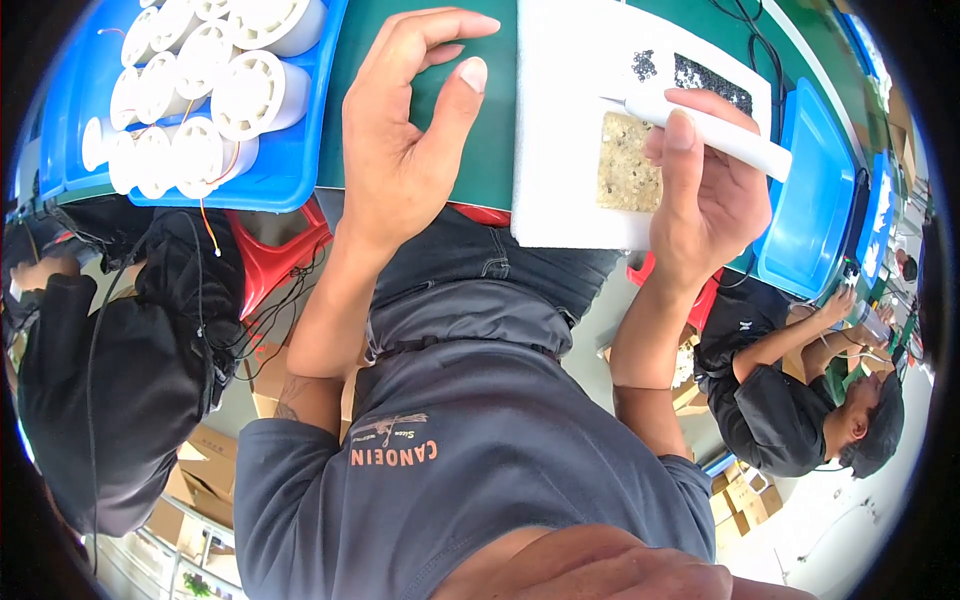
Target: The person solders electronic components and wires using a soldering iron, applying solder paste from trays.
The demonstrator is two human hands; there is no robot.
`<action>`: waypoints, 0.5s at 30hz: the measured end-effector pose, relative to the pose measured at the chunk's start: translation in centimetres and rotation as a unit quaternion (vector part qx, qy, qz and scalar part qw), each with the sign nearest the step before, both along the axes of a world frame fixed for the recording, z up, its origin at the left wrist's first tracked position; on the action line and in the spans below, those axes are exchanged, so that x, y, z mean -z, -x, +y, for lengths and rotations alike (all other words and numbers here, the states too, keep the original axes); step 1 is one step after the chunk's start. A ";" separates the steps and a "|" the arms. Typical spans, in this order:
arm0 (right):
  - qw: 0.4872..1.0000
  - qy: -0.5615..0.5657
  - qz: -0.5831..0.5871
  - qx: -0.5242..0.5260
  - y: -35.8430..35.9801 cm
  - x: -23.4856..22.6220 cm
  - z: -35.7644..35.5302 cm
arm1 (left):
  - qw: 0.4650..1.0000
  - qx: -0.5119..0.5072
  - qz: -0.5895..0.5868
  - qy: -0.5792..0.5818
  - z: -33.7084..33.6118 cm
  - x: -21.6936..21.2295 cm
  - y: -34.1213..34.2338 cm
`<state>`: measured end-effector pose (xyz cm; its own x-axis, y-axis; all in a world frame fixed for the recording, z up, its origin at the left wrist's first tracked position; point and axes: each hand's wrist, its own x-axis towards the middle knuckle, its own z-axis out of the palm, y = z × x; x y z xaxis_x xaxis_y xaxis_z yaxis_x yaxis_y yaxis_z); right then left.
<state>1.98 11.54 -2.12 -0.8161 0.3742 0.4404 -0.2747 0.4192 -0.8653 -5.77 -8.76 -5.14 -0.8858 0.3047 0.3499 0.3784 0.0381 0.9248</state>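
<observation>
My right hand [715, 205] is closed around a thick white pen-shaped tool [735, 142], thumb and fingers pressing on its barrel. Its thin tip points left, above a white foam board [560, 165]. Set into that board are a patch of small yellowish pieces [625, 160], partly covered by my right hand, and a patch of small black pieces [715, 82]. A few more black bits [644, 66] lie loose beside the black patch. My left hand [405, 150] holds nothing; its fingers are bent and its thumb stands apart, over the green tabletop [470, 120].
At left a blue tray [285, 180] carries several white round housings [250, 95], some with thin wires. Another blue tray [805, 230] sits at right. Black cables [765, 50] run along the far right side. People in black sit at left [120, 350] and right [780, 400].
</observation>
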 end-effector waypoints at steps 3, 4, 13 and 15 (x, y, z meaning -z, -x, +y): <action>1.000 -0.018 -0.011 -0.004 0.0 0.0 0.0 | 1.000 0.001 0.004 0.004 0.0 0.0 0.0; 1.000 -0.022 -0.012 -0.006 0.1 0.0 0.0 | 1.000 0.001 0.006 0.003 0.0 0.0 0.0; 1.000 -0.004 0.000 -0.001 -0.1 0.2 0.0 | 0.999 0.009 0.027 0.014 -0.6 0.7 0.4; 1.000 0.003 0.002 0.001 -0.1 0.2 -0.1 | 0.999 0.010 0.026 0.017 -0.6 0.7 0.4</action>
